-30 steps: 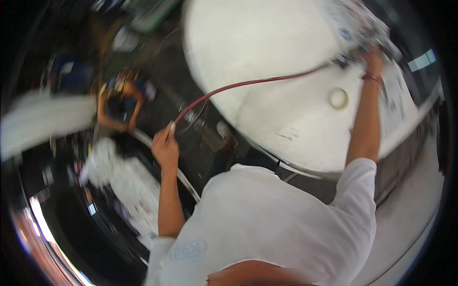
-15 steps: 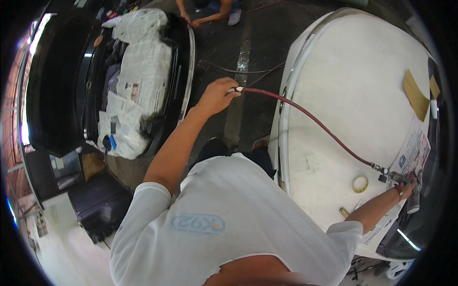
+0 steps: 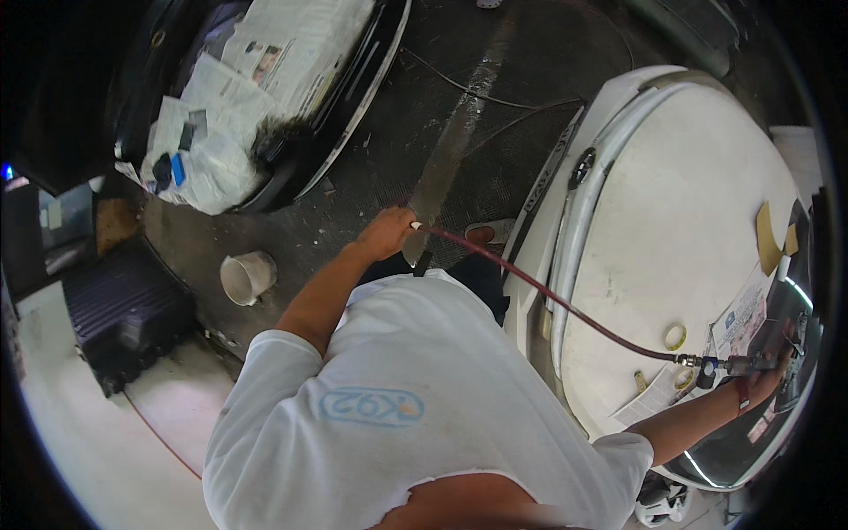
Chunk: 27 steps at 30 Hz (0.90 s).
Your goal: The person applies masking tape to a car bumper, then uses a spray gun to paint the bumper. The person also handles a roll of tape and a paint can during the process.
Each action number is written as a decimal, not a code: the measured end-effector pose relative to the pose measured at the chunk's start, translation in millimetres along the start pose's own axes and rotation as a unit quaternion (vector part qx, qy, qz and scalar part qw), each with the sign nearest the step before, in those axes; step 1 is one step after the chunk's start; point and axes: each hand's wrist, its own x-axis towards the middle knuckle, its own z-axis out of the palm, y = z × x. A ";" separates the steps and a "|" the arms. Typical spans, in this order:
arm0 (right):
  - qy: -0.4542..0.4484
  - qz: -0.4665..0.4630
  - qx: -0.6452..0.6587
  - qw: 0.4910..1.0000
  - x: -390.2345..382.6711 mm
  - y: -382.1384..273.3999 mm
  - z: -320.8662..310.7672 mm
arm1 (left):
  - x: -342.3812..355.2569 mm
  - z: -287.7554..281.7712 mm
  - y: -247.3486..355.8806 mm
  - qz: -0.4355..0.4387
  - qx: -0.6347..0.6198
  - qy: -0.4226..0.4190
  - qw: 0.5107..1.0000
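My left hand [image 3: 389, 228] is closed round one end of a dark red hose [image 3: 530, 283] near my waist. The hose runs right to metal fittings [image 3: 689, 360] on a metal air gun [image 3: 746, 363]. My right hand [image 3: 767, 378] grips that gun, partly hidden, over the dark glass edge of a white car panel [image 3: 645, 203]. Newspaper sheets [image 3: 740, 314], rolls of yellow tape [image 3: 676, 336] and pieces of tan card [image 3: 765, 238] lie on the panel beside my right hand.
At upper left stands a dark car body [image 3: 327, 150] covered with newspaper [image 3: 269, 44]. A pale bucket [image 3: 247, 278] and black plastic part [image 3: 124, 300] are at left. Thin hoses [image 3: 495, 99] cross the dark floor [image 3: 380, 150]; a shoe shows at the top edge [image 3: 488, 3].
My left hand has come down toward my waist with the hose. The view has swung and the person seen working by the dark car has mostly left it. My right hand stays on the gun.
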 end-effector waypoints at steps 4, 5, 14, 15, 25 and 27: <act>-0.022 -0.012 -0.032 0.999 -112.6 -71.4 50.5 | -76.3 39.0 -90.1 0.039 -0.018 0.028 0.999; -0.013 -0.023 -0.042 0.999 -148.1 -83.4 54.8 | -94.2 49.7 -117.7 0.051 -0.018 0.032 0.998; -0.007 -0.023 -0.138 0.990 -408.2 -200.8 66.4 | -260.1 79.9 -261.4 0.063 -0.008 -0.143 0.988; -0.032 -0.020 -0.114 0.993 -440.9 -214.2 68.3 | -273.7 77.9 -266.5 0.064 0.016 -0.176 0.982; -0.148 -0.043 -0.226 0.962 -722.9 -209.9 51.9 | -487.2 126.3 -440.2 -0.248 -0.257 -0.016 0.934; -0.173 -0.051 -0.291 0.940 -793.7 -166.5 52.6 | -564.6 133.8 -479.2 -0.336 -0.220 0.005 0.916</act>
